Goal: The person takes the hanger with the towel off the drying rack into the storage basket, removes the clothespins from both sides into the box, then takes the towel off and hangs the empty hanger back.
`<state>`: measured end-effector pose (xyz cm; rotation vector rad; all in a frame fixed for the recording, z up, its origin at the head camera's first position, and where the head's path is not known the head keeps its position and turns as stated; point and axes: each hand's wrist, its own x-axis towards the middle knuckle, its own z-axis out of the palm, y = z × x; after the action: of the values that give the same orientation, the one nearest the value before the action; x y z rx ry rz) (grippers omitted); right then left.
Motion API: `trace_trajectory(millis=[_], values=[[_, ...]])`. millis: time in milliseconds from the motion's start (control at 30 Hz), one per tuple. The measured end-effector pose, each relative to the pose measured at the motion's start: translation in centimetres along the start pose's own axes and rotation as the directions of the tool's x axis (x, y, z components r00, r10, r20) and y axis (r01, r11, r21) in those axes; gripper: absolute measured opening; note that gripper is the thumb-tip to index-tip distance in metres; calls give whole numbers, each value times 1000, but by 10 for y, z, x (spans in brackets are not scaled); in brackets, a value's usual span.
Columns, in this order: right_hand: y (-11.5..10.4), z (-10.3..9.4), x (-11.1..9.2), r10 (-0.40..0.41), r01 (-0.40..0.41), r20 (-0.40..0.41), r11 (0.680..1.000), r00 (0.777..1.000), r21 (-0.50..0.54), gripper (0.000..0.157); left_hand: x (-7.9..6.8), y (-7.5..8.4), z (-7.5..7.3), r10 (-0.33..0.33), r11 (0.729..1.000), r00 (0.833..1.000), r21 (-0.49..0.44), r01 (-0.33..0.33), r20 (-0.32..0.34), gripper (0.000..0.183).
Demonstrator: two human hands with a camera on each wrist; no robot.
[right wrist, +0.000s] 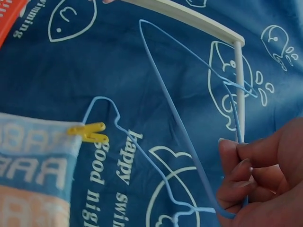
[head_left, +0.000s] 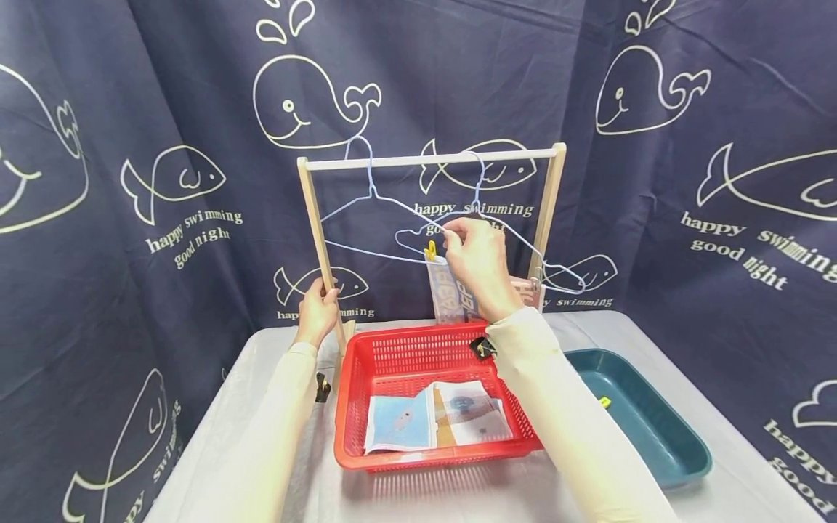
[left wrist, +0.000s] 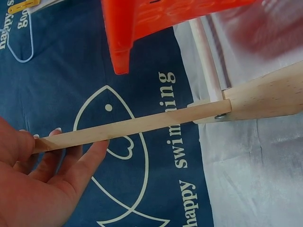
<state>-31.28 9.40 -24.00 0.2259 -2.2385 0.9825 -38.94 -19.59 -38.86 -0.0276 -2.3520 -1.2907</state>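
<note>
Blue hanger (head_left: 372, 191) hooked on left half of the rack (head_left: 425, 160) bar; right hand (head_left: 480, 258) pinches its right corner; left hand (head_left: 318, 314) grips the rack's left post (head_left: 320, 247); second hanger (head_left: 478, 197) on rack's right half, yellow clip (head_left: 429, 251) holding cloth (head_left: 448, 296) on it; red basket (head_left: 471, 450) in front of rack; teal tray (head_left: 660, 428) front-right of rack.

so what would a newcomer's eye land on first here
Probably the bright red basket on the table, holding printed sheets. Behind it stands a wooden rack with two blue hangers on its bar. A dark blue curtain with whales and fish fills the background.
</note>
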Motion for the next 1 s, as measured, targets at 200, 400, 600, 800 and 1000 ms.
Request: trace_trajectory(millis=[200,400,600,800,1000], values=[[3,11,-4,-11,11,-2,1000,1000,-22,18,1,0,1,-8,1000,1000,-1,8,3,27],[5,16,-10,22,-22,9,1000,1000,-4,17,0,1,1,-4,1000,1000,-7,4,1,28],[7,22,-13,26,-26,20,1000,999,10,18,-2,-1,1,26,1000,999,7,-26,-34,28],[10,25,-17,40,-40,32,999,999,16,18,-1,-1,0,8,1000,1000,-6,-8,-10,29],[13,27,-19,49,-51,57,998,997,29,18,-1,1,-1,-4,1000,1000,-15,4,2,30]])
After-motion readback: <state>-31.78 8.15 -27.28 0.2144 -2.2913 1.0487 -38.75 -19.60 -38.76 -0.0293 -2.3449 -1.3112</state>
